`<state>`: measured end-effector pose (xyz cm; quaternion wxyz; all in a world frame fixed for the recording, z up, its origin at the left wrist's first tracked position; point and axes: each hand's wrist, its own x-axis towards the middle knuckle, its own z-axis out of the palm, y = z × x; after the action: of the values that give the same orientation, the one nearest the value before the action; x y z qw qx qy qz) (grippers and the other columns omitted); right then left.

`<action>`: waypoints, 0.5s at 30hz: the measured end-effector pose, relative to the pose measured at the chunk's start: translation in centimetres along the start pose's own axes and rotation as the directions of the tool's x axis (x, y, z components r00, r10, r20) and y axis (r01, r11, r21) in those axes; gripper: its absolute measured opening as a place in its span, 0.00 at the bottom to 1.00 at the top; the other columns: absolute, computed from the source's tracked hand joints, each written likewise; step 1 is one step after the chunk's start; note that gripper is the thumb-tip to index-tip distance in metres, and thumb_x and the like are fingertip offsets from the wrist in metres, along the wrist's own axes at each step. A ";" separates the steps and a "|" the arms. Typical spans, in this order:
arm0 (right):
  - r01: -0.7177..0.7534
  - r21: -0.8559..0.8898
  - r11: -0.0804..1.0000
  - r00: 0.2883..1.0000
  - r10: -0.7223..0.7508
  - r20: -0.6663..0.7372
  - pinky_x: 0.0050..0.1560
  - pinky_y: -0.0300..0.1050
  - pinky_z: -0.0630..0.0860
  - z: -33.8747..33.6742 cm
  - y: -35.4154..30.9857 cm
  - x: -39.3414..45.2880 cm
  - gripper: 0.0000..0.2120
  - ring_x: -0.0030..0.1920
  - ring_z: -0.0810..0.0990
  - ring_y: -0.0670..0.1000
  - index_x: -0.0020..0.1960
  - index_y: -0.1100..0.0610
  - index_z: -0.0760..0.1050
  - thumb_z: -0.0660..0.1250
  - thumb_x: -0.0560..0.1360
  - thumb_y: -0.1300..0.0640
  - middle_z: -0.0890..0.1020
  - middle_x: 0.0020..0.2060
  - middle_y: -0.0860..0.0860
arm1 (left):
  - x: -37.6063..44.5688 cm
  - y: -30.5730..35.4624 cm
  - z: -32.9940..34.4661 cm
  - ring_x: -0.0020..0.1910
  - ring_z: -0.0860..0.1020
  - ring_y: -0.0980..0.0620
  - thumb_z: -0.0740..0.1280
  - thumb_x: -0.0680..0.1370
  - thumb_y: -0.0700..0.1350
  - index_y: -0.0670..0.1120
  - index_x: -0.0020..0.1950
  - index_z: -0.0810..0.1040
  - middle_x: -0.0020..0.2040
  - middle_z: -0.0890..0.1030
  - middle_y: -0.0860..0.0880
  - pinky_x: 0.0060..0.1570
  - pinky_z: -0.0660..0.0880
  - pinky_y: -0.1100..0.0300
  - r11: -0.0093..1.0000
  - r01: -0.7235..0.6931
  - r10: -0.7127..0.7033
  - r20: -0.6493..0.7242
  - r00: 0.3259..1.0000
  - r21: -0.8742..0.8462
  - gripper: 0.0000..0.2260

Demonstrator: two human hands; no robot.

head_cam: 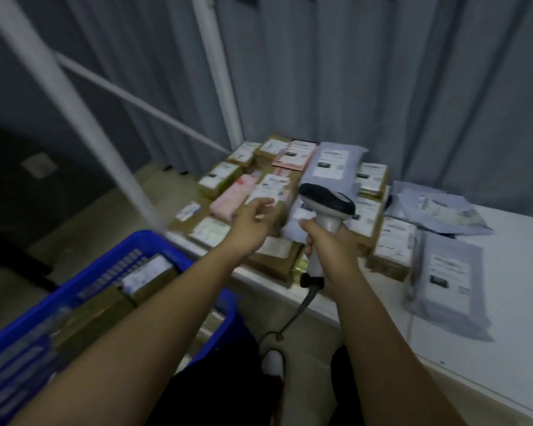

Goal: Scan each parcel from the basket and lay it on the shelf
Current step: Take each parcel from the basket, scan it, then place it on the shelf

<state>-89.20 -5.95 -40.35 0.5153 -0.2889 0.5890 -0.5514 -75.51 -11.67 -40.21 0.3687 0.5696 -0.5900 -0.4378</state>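
One view only, head camera, motion-blurred.

Left hand (254, 218) reaches out over the parcel pile on the shelf (505, 302), fingers loosely extended, tips at or just touching a brown box (274, 195) with a white label on top. Can't tell if it's letting go or just resting on it; nothing is curled round the box.

Right hand (330, 244) is wrapped round the handle of the scanner (326, 204), head pointing forward-left toward that same box. Cable (293, 315) hangs down from the handle base.

Key relation: box sits just ahead of the left fingertips, long axis running away from the person, slightly left of the scanner head. Left hand is the nearer one by far.

Basket (173, 250), blue, sits lower left, beside the shelf edge, under the left forearm. At least one labelled carton (150, 276) is in it, so my read is more parcels remain to scan.

Grey bags (450, 278) lie to the right on the shelf, a pink parcel (231, 195) just left of the box.

Labels: all white with dark blocks, text too blurred to read. No brand legible.
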 end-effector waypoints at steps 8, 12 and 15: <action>0.178 -0.417 0.891 0.895 0.029 0.444 0.28 0.40 0.71 10.6 5.2 -6.0 0.10 0.22 0.73 0.45 0.37 0.58 0.74 0.73 0.73 0.57 0.75 0.25 0.51 | -11.4 -12.5 -14.9 0.38 0.73 0.54 0.60 0.78 0.30 0.42 0.53 0.74 0.41 0.76 0.50 0.43 0.71 0.60 0.973 0.232 -0.216 -0.294 0.931 0.018 0.09; 0.273 -0.537 0.798 0.848 0.065 0.527 0.29 0.40 0.71 13.2 7.4 -6.7 0.10 0.27 0.75 0.46 0.40 0.54 0.72 0.73 0.73 0.57 0.76 0.30 0.52 | -14.3 -17.4 -17.4 0.34 0.70 0.55 0.59 0.80 0.34 0.44 0.50 0.73 0.39 0.74 0.49 0.34 0.67 0.66 0.922 0.387 -0.370 -0.349 0.861 -0.023 0.07; 0.303 -0.579 0.757 0.835 0.081 0.544 0.35 0.46 0.72 14.6 8.5 -5.8 0.09 0.30 0.75 0.51 0.43 0.56 0.73 0.73 0.73 0.57 0.76 0.31 0.54 | -14.0 -20.4 -16.8 0.35 0.70 0.56 0.59 0.81 0.38 0.44 0.54 0.72 0.42 0.75 0.46 0.34 0.68 0.64 0.879 0.477 -0.457 -0.274 0.847 0.010 0.05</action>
<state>-72.07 -3.94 -44.68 0.4927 -0.6262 0.5536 -0.2424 -51.57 1.27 -52.66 0.3038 0.7627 -0.3960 -0.4114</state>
